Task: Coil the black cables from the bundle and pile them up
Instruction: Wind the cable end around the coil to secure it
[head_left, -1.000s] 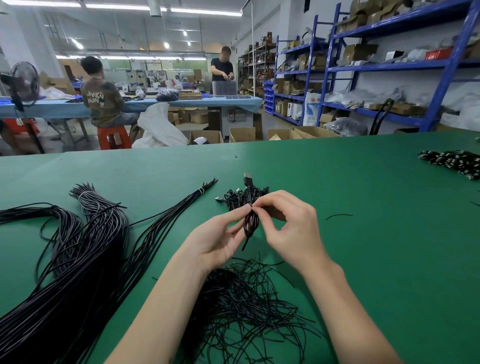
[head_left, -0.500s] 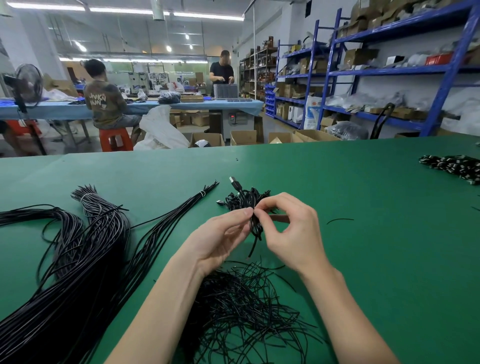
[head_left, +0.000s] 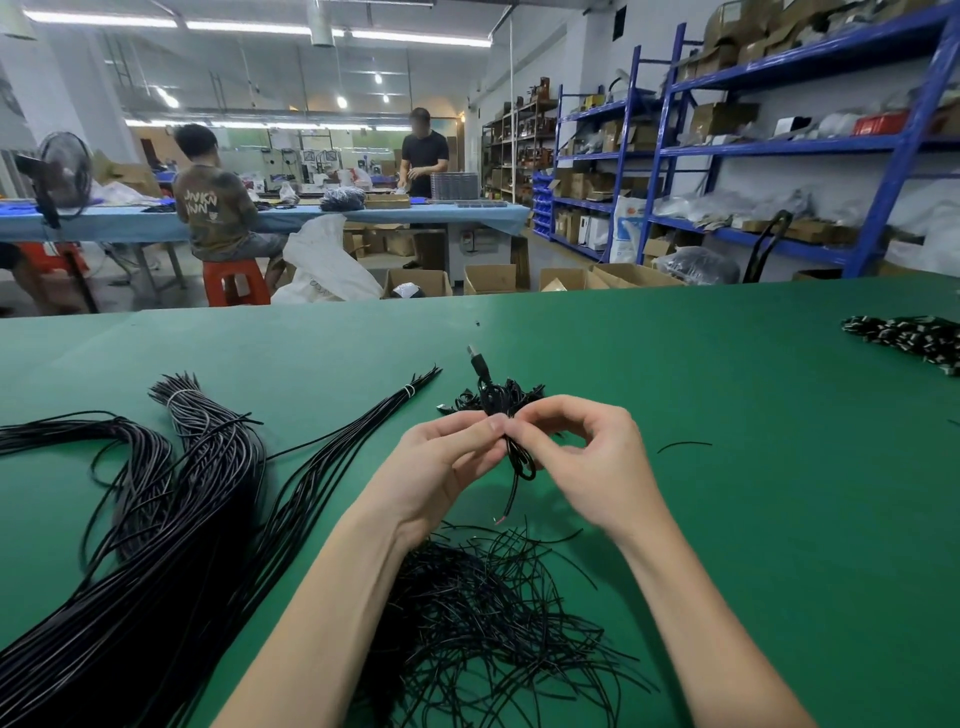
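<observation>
Both hands meet above the green table, left hand and right hand each pinching the coiled cable at its waist. Plug up, tail dangling. The pile behind hides partly behind the coil; the bundle runs off frame left.

A coiled black cable, its USB plug pointing up, is held above the counter's middle. Behind it lies a small pile of coiled cables. The long tied bundle sprawls toward the left edge.
</observation>
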